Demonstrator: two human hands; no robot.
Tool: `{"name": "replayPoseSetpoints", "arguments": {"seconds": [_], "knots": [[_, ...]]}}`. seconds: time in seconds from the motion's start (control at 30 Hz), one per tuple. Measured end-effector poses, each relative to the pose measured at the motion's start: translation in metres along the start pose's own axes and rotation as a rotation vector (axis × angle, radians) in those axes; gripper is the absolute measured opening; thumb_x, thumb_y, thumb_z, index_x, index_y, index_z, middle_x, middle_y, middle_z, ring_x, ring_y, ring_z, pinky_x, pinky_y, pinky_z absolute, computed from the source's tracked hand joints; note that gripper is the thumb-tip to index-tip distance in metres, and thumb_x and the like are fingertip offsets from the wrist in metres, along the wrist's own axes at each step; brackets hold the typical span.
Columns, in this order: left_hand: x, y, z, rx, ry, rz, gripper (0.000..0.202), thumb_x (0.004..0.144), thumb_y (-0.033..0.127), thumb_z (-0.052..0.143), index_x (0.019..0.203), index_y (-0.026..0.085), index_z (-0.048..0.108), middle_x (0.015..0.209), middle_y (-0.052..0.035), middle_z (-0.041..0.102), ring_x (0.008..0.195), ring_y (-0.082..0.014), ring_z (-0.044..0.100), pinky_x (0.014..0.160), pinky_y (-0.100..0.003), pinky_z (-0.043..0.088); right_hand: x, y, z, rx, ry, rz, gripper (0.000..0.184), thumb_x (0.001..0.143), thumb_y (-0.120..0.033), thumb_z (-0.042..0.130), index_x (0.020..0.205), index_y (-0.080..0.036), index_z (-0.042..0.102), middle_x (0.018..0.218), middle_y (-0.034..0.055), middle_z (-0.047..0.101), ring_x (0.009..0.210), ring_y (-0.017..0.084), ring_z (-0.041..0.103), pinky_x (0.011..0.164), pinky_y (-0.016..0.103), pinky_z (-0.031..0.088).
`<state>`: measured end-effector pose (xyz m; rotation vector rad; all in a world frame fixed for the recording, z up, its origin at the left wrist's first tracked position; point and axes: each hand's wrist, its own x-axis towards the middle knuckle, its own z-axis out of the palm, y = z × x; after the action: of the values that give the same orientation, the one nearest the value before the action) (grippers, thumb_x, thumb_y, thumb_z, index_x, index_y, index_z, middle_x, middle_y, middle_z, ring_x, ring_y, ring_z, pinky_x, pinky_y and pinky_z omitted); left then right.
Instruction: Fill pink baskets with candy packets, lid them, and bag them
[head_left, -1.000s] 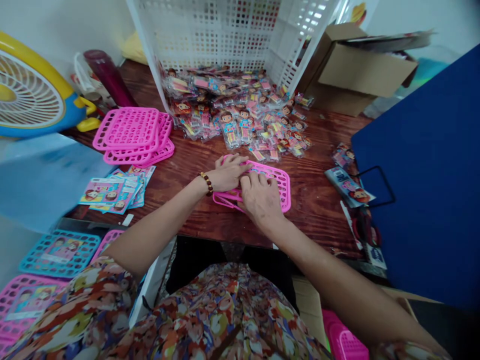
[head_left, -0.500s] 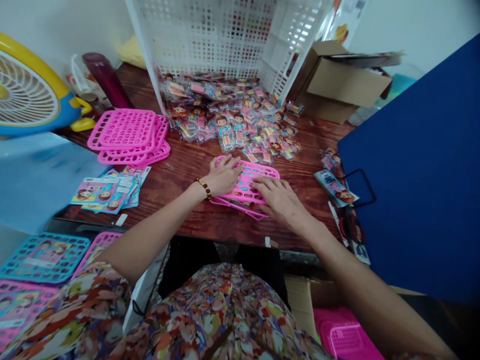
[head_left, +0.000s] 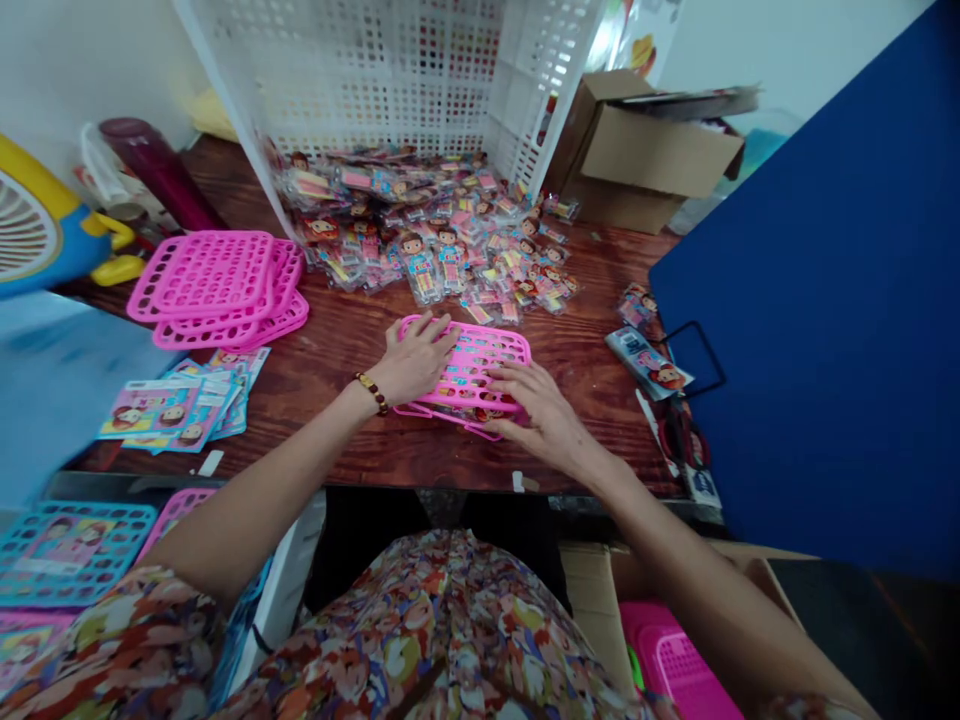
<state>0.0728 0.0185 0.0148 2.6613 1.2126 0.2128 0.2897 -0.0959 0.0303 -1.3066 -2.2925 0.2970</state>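
A pink plastic grid tray [head_left: 480, 362] lies on the dark wooden table [head_left: 360, 330], resting on another pink frame beneath it. My left hand [head_left: 409, 360], with a bead bracelet at the wrist, lies flat on the tray's left part, fingers spread. On the tray's front right edge rests my right hand [head_left: 536, 400], its fingers stretched over the grid. Just behind the tray spreads a heap of small packets with cartoon figures [head_left: 420, 225].
A tipped white lattice crate [head_left: 390, 70] stands behind the heap. Stacked pink grids [head_left: 214, 285] and printed cards [head_left: 176, 405] lie at left, a fan [head_left: 37, 225] further left. A cardboard box [head_left: 645, 150] and a blue board [head_left: 825, 310] fill the right. Filled grids [head_left: 67, 535] lie lower left.
My right hand slid from the tray's middle to its front right edge. My left hand stayed on the left part. The view drifted right.
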Motion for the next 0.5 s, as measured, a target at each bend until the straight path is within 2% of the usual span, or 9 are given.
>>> {"name": "replayPoseSetpoints", "arguments": {"seconds": [0.13,0.27,0.37,0.5], "knots": [[-0.001,-0.001,0.001,0.005,0.024,0.009,0.051,0.096,0.027,0.028,0.144,0.018,0.039,0.156,-0.0148,0.033,0.145,-0.0337,0.024,0.112,-0.062,0.013,0.007,-0.006,0.010,-0.170,-0.021,0.085,0.036,0.086,-0.023,0.065,0.121,-0.018,0.057,0.128,0.0131,0.058,0.124,0.027,0.046,0.106,0.048,0.033],[-0.003,0.001,0.000,0.032,0.033,0.034,0.051,0.097,0.027,0.027,0.146,0.017,0.038,0.156,-0.0153,0.032,0.144,-0.0340,0.024,0.111,-0.063,0.015,0.014,-0.002,0.013,-0.267,-0.086,0.105,0.038,0.084,-0.024,0.067,0.120,-0.017,0.057,0.125,0.0140,0.057,0.119,0.029,0.047,0.102,0.048,0.034],[-0.004,0.002,-0.001,0.058,0.054,0.040,0.051,0.097,0.027,0.026,0.145,0.018,0.039,0.156,-0.0154,0.033,0.144,-0.0343,0.026,0.111,-0.063,0.017,0.009,0.003,0.014,-0.201,-0.045,0.079,0.035,0.086,-0.027,0.066,0.119,-0.017,0.059,0.125,0.0139,0.058,0.121,0.029,0.047,0.105,0.049,0.033],[-0.004,0.000,0.002,0.109,0.081,0.061,0.050,0.097,0.027,0.027,0.145,0.020,0.041,0.156,-0.0137,0.034,0.144,-0.0333,0.028,0.111,-0.062,0.019,-0.009,0.005,0.017,-0.021,0.095,0.009,0.031,0.096,-0.030,0.055,0.124,-0.019,0.057,0.135,0.0115,0.057,0.135,0.023,0.041,0.115,0.051,0.026]]}}
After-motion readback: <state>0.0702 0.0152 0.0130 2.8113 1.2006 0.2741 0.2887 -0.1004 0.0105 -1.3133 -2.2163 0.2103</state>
